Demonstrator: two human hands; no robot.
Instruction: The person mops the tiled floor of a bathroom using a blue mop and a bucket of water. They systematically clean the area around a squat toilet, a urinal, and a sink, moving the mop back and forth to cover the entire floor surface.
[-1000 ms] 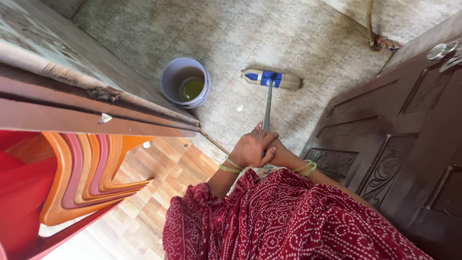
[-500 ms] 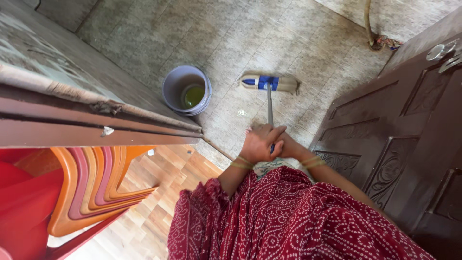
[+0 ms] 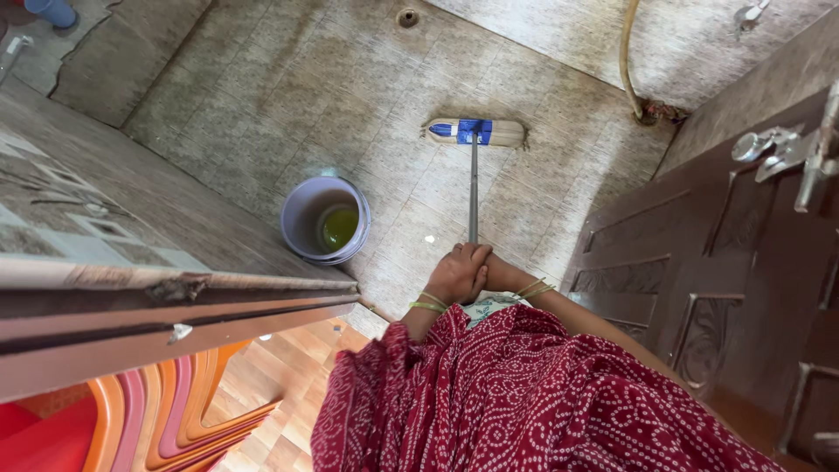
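Mop handle (image 3: 473,188) runs straight out ahead of my fingers, and its flat head (image 3: 474,132), pale fringe with a blue clamp in the middle, lies flat on the tiled floor (image 3: 542,52) well beyond them. My left hand (image 3: 456,274) is wrapped shut around the top of the handle, fingers (image 3: 476,256) curled over it. My right hand (image 3: 505,273) sits just behind and partly under the left; it looks closed on the same handle, though the left one hides most of its grip.

Risks, as I judge them from here. The bucket (image 3: 325,219) stands off to the left of my fingers, near the line the handle takes, with yellowish liquid low inside it. A sideways swing of the head toward that side could knock it and spill the liquid across the tiles. The floor ahead shows a glossy patch, so it is likely wet; my footing could slide if I lean far over the handle. To the right of my fingers the dark carved door (image 3: 743,288) stands close, and its metal latch (image 3: 782,149) juts out; a wide pull back could bang my elbow or the handle against it. Beyond the mop head a hose (image 3: 626,61) trails along the floor, and a long push could snag the fringe on it. With both hands stacked at the very top, I have little control over the head if it catches.
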